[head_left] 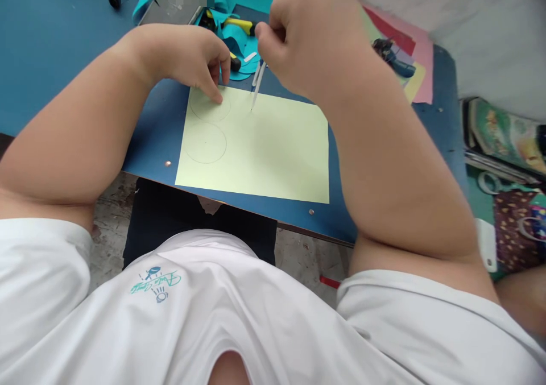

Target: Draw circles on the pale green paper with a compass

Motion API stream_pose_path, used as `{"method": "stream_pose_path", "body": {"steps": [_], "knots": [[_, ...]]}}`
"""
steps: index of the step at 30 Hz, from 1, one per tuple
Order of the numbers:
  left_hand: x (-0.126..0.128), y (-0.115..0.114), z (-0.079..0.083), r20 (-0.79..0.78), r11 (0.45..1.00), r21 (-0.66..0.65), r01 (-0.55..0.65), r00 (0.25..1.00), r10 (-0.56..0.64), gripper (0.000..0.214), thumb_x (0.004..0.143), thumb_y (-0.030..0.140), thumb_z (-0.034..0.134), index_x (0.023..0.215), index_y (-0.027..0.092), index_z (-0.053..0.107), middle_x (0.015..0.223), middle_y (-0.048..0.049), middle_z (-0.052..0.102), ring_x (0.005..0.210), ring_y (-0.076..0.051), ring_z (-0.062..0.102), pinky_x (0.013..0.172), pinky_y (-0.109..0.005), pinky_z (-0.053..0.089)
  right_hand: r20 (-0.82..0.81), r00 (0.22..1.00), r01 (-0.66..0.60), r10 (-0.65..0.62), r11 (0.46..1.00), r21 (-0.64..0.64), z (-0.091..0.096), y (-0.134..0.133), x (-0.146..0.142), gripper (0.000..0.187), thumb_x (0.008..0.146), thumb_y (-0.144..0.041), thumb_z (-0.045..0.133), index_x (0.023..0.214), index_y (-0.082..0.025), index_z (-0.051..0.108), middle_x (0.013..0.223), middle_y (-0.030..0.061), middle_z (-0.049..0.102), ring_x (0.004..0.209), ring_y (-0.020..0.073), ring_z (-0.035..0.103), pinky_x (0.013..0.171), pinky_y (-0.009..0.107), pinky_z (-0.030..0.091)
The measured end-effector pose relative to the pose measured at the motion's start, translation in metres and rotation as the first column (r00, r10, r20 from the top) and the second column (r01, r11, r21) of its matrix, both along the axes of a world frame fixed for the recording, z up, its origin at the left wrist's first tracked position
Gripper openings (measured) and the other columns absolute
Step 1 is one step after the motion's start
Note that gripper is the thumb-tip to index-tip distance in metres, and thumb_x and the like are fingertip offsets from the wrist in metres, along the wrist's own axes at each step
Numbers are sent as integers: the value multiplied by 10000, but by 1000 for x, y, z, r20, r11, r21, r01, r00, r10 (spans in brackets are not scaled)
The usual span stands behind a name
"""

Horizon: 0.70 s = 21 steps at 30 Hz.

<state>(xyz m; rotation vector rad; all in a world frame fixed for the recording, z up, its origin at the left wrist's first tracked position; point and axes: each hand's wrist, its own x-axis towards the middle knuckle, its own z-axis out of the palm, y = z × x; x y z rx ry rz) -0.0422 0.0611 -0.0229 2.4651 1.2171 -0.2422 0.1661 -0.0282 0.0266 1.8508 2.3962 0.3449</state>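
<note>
Head cam: L hand (191, 61) released, loosely curled, one fingertip on pale-yellow sheet (277, 152) nr its top edge, by 2 drawn circles (206, 143). R hand (307, 38) clenched on compass (256, 89), legs angled over sheet; tip contact unclear. Open paper R of circles. Sheet's lower-L corner almost at desk (156, 123) front edge, gap widening rightward; teal scraps (256, 1) crowd beyond.

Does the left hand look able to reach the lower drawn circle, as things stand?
Probably yes: the left hand is at the upper circle, and only pale paper shows between it and the lower circle.
</note>
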Motion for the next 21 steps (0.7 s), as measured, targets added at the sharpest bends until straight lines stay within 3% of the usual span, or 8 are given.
{"method": "stream_pose_path", "body": {"steps": [7,11,15,18,21], "knots": [[-2,6,-7,34,1000,11,5,999,-6,755,946,577,873,1606,211,875,1320,-99,898,1083,-278,760,932,-377,491,-19,953,-302,301,952,-47,-2,-13,16,376,1228,-295,552,926,-309,328,864,60,451,905,325,567,823,463,375],[-2,6,-7,49,1000,10,5,999,-6,791,927,589,877,1617,205,888,1317,-113,900,1145,-330,796,969,-413,520,-46,934,-357,354,930,-86,0,-28,35,496,1188,-271,703,879,-312,317,879,50,532,893,311,584,836,462,419],[-3,6,-7,58,1000,13,6,998,-7,792,916,598,855,1601,202,887,1302,-113,898,1126,-328,796,957,-417,517,-130,915,-394,383,916,-75,4,-39,60,556,1073,-256,856,786,-296,382,812,22,521,768,264,486,749,458,393],[-4,6,-8,57,1000,11,5,998,-6,793,914,616,862,1595,210,881,1319,-114,893,1104,-313,783,945,-406,507,-188,900,-408,394,912,-38,5,-37,82,409,983,-286,846,772,-291,496,804,25,613,742,258,501,742,490,425],[-4,5,-8,50,1000,4,0,999,0,770,936,617,887,1591,212,875,1343,-118,887,1091,-298,773,956,-400,507,-200,906,-378,374,926,17,7,-27,96,223,941,-431,718,799,-309,597,780,60,658,743,290,519,711,535,410]]}}
